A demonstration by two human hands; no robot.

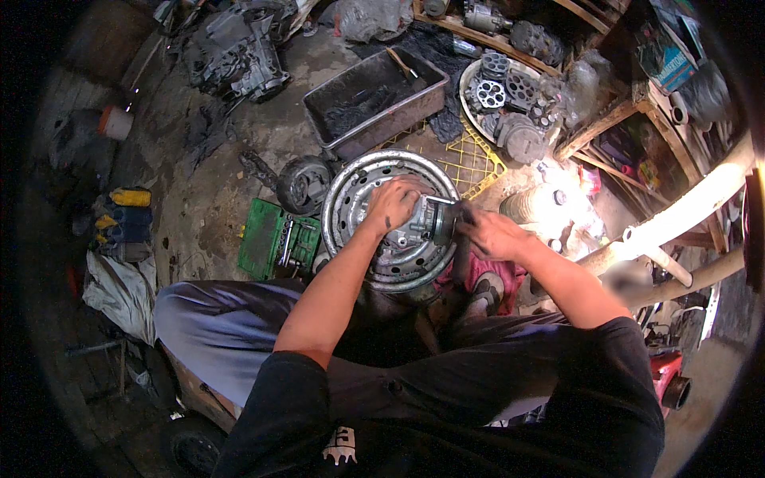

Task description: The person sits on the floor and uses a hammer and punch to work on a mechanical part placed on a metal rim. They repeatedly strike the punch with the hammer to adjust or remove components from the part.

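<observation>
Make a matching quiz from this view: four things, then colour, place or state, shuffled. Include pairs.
Things
1. Wheel
2. Case
3. Tub
4. Grid

Descriptions
A. Yellow
B. With a brush in it
C. Beneath the left hand
D. Green and open

Pairs: 1-C, 2-D, 3-B, 4-A
</observation>
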